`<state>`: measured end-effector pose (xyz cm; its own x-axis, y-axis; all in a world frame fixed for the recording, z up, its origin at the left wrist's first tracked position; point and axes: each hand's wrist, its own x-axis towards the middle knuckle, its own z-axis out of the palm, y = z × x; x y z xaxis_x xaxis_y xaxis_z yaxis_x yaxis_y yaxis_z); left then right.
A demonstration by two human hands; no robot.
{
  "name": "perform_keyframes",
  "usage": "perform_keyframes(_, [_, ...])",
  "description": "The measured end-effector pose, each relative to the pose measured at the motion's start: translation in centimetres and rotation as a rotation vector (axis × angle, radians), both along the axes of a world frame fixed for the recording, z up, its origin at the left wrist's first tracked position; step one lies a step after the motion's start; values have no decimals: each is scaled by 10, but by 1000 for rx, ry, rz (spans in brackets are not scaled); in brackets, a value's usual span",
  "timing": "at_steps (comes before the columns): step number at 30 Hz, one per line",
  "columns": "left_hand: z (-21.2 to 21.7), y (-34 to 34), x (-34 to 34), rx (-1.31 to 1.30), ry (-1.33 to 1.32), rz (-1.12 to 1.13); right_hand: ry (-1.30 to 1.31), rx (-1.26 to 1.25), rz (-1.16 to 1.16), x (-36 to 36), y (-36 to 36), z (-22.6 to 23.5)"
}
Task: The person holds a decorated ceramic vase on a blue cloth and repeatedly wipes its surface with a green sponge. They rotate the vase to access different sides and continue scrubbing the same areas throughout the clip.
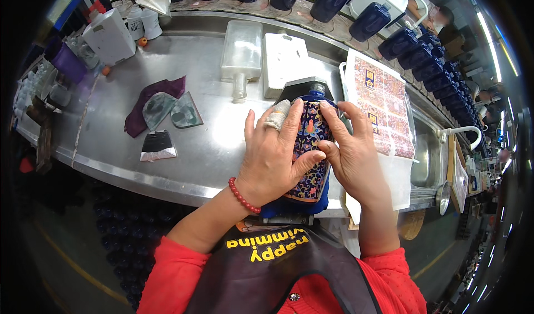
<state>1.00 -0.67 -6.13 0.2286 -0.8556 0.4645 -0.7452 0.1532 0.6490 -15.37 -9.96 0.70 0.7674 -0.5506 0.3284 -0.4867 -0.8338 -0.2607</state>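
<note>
A dark blue bottle [311, 172] with a colourful floral pattern on its face lies in front of me, its neck pointing away. Beneath its near end shows a blue cloth [300, 207]. My left hand [267, 155] rests flat along the bottle's left side with fingers stretched; one finger is wrapped in a greyish-white covering, and a red bead bracelet circles the wrist. From the right, my right hand [353, 155] lies on the bottle, fingers spread and its index fingertip near the shoulder. Both thumbs touch or nearly touch over the pattern. Part of that pattern is hidden under the hands.
Right of the bottle lies a patterned printed sheet [389, 86], beside a sink [425, 152]. Beyond stand a clear bottle [241, 52] and a white container [283, 61]. Purple cloth [172, 87] and thin scraper-like pieces [158, 111] lie left. Blue bottles [331, 1] line the back.
</note>
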Motion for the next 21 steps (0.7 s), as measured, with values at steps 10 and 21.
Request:
perform_keyframes(10, [-8, -1, 3, -48, 64, -39, 96, -80, 22, 13, 0, 14])
perform_keyframes(21, [-12, -1, 4, -73, 49, -63, 128, -93, 15, 17, 2, 16])
